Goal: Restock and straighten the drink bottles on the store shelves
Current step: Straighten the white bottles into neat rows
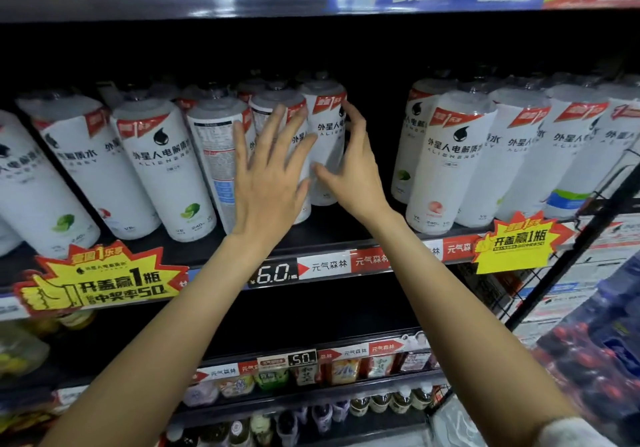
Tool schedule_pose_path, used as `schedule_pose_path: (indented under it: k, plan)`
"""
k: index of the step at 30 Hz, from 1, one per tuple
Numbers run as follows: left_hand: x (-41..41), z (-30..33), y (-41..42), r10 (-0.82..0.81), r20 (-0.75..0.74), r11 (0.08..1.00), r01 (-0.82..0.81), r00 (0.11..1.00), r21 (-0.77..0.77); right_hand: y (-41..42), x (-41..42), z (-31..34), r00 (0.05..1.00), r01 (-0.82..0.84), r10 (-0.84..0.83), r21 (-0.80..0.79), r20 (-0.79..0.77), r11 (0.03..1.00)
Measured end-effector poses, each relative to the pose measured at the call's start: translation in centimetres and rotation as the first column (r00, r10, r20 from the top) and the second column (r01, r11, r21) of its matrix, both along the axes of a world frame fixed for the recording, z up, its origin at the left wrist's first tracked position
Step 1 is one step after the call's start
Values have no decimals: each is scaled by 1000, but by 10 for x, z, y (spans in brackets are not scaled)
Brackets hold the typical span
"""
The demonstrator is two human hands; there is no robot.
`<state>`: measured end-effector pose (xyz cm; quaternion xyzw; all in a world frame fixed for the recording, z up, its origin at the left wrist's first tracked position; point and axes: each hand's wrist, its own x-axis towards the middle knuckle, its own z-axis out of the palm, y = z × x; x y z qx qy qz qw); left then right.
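A dark shelf is seen carrying a row of white bottles, each with a red band near the top and black lettering. The left group stands toward the shelf's left end; one of these, the lime bottle, stands at the front edge. Just right of it a turned bottle shows its back label with fine print instead of the logo.

The left hand is held flat, fingers straight and spread, against the front of a middle bottle, which is mostly hidden behind it. The hand is open; nothing is gripped by it.

The right hand is placed on the right side of the end bottle, fingers curved along its side and thumb reaching across the lower front. The bottle appears to be held between thumb and fingers, though how firmly cannot be told.

A bare gap of shelf is left between the end bottle and the right group, whose nearest front one is the peach bottle, at the front edge.

A price tag reading 6.0 is fixed to the shelf's front edge, with a yellow sign toward its left end and a second sign toward its right. Smaller bottles are ranged on a lower shelf.
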<state>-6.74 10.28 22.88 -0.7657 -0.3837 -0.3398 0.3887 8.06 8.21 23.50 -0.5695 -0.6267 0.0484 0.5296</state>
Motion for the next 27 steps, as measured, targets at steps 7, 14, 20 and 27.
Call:
schedule_pose_path:
  k: [7, 14, 20, 27]
  plan:
    - [-1, 1, 1, -3, 10, 1000, 2, 1000, 25, 8, 0, 0, 998, -9, 9, -1, -69, 1000]
    - [4, -2, 2, -70, 68, 997, 70, 995, 15, -10, 15, -4, 929, 346, -347, 34, 127, 938]
    - [20, -4, -2, -227, 250, 974, 219, 941, 61, -23, 22, -1, 878, 439, -437, 33, 193, 898]
    - [17, -14, -7, -225, 407, 965, 261, 886, -35, -24, 15, -2, 698, 608, -613, 146, 371, 780]
